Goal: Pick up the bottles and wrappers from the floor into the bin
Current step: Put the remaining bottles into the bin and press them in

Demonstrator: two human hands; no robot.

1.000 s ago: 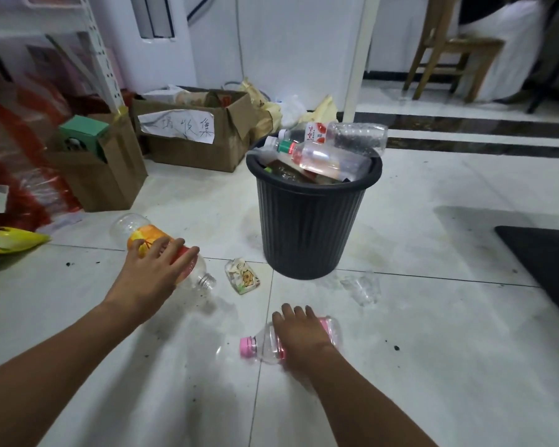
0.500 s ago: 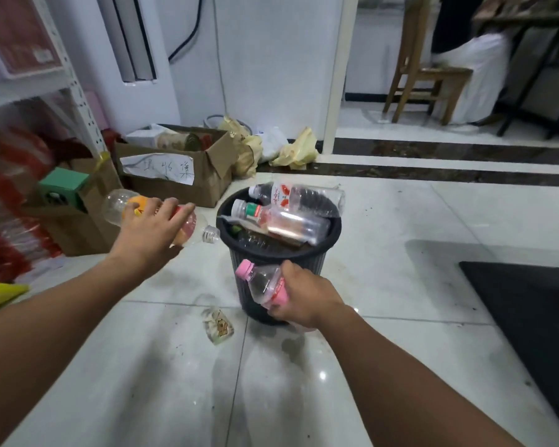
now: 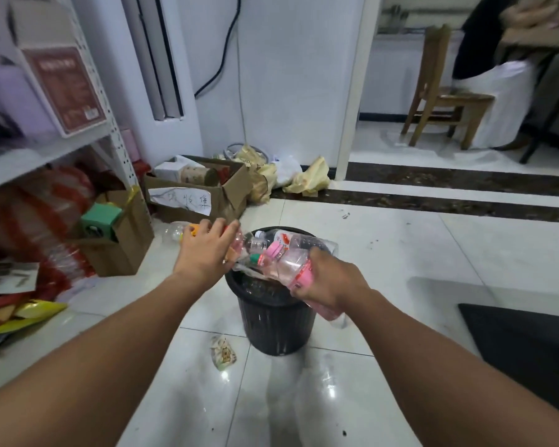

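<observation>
While the left hand (image 3: pixel 204 250) grips the orange-labelled bottle (image 3: pixel 178 231) at the bin's (image 3: pixel 273 321) left rim, the right hand (image 3: pixel 331 280) holds the pink-capped bottle (image 3: pixel 288 264) over its heaped top. A wrapper (image 3: pixel 223 353) lies beside the bin's base.

Bin (image 3: pixel 273 321): on floor, below and between both hands, heaped bottles (image 3: pixel 299 241) in its mouth. Left hand (image 3: pixel 204 253) holds left-hand bottle (image 3: pixel 176 230) at the bin's left rim. Right hand (image 3: pixel 329 279) holds right-hand bottle (image 3: pixel 291 262) over its right rim. Wrapper (image 3: pixel 223 351): floor, beneath left forearm, just left of bin. Cardboard box (image 3: pixel 207 191): beyond left hand. Mat (image 3: pixel 523 343): right of right forearm.
</observation>
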